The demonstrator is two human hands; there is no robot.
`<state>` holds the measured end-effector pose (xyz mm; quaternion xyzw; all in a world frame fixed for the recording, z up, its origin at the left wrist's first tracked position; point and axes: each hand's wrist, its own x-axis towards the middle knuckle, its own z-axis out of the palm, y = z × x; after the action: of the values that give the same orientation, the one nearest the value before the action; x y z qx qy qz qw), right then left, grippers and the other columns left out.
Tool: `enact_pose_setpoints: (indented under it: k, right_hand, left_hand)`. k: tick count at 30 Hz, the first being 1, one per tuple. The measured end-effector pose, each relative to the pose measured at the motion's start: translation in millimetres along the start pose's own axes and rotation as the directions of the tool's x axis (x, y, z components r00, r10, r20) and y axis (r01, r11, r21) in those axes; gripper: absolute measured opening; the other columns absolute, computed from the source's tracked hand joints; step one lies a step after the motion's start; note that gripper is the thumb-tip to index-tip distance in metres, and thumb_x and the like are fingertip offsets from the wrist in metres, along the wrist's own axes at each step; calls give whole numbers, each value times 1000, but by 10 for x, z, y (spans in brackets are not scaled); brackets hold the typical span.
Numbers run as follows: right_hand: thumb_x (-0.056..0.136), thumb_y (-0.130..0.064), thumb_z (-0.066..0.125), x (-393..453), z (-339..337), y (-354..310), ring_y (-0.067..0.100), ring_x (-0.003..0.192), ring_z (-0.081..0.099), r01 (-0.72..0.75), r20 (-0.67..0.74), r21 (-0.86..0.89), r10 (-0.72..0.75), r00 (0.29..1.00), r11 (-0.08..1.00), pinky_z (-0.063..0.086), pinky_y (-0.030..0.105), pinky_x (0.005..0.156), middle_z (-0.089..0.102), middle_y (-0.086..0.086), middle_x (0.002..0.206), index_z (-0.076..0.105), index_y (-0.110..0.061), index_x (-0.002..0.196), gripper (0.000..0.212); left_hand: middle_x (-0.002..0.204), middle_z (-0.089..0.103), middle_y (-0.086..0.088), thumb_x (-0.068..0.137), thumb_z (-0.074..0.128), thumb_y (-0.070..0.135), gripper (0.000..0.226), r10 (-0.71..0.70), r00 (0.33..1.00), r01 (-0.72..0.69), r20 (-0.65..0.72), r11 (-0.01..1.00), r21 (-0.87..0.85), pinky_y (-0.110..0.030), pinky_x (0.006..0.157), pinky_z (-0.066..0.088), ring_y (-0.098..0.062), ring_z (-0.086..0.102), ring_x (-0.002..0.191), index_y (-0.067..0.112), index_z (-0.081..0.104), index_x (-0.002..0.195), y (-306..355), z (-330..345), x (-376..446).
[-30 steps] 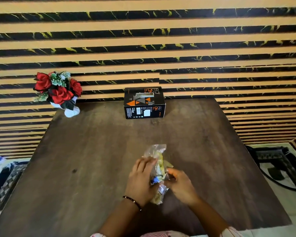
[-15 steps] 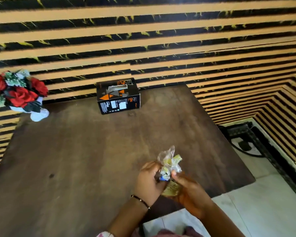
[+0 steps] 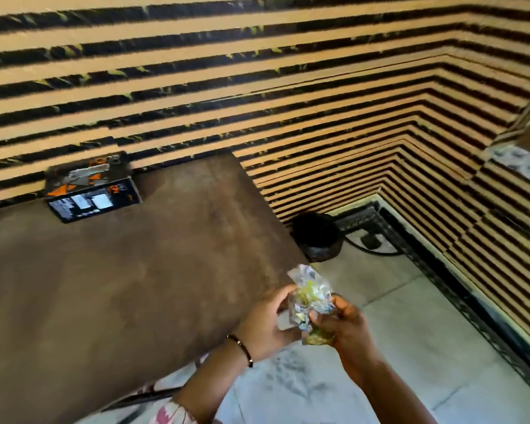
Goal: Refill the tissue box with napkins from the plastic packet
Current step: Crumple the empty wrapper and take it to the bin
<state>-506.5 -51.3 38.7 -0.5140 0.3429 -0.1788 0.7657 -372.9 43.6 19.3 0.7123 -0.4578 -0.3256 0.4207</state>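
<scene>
Both your left hand (image 3: 268, 321) and right hand (image 3: 340, 324) pinch the packet (image 3: 310, 301); likely still opening it. Box (image 3: 91, 188) waits at ten o'clock.

A thin dark beaded bracelet (image 3: 241, 347) circles the wrist behind the left hand (image 3: 265, 322), the right hand (image 3: 340, 327) and its forearm are bare, and a white sleeve (image 3: 173, 413) bears what looks like a pink print.

light: even, fairly bright | blur: motion smear throughout | edges: wide-angle bending | shadows: soft
</scene>
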Motion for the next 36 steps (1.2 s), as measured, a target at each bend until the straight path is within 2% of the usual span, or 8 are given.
enact_pose_setpoints:
  k: [6,10,14,20,25,29,32,36]
  right_hand:
    - [74,-1,67,-276,-1091,-206,28,61,67,-10,-124,54,16,992,998,56,36,54,70,18,75,64,3,98,25]
    - [78,-3,62,-338,-1504,-313,30,67,66,-34,-152,111,50,987,993,56,37,57,68,21,79,61,4,102,24]
    - [78,-2,63,-217,-1734,-363,34,74,69,-45,-141,134,64,988,990,57,38,62,68,28,94,59,3,107,30]
    - [82,1,61,259,-2069,-518,40,81,68,-113,-163,64,122,979,992,55,55,80,68,31,100,58,0,109,27]
    - [88,-7,57,1018,-2325,-953,30,79,71,-115,-152,-85,102,983,990,58,43,73,72,20,96,60,-9,106,19]
    - [92,-13,51,1593,-2526,-1330,31,84,69,-145,-61,-141,137,989,979,53,49,81,71,18,96,59,-16,105,15]
    - [92,-10,50,1988,-2653,-1511,30,83,67,-163,-21,-180,162,987,970,52,44,74,71,19,98,60,-19,100,16]
    - [89,-5,53,2476,-2834,-1604,29,85,68,-200,37,-190,211,977,961,53,35,64,68,20,108,57,-18,114,29]
  left_hand:
    - [106,59,13,71,71,33,43,99,995,-94,-32,989,113,-18,76,48,1,57,94,25,58,112,480,1018,393]
    - [93,58,18,72,70,28,30,125,991,-120,-38,984,131,-13,69,46,2,57,88,25,61,101,729,1346,586]
    - [88,58,21,70,67,25,27,124,992,-118,-31,981,154,-18,69,48,0,58,87,25,62,97,765,1457,838]
    - [87,63,20,74,72,23,26,35,997,-32,-61,997,63,-9,66,47,2,60,83,27,64,99,686,1640,1392]
    - [94,70,4,74,73,22,30,-84,988,77,-131,995,-58,-18,72,55,-10,66,85,18,65,103,600,1710,2272]
    - [98,70,0,74,74,20,34,-110,973,101,-204,993,-56,-3,69,46,-9,63,89,14,65,107,607,1622,2992]
    - [98,68,-2,74,74,22,32,-133,971,122,-201,990,-65,0,66,42,-9,60,89,14,66,104,581,1544,3401]
    - [93,62,2,75,74,23,30,-158,957,155,-243,987,-31,-2,67,40,-4,56,83,13,66,102,528,1482,3785]
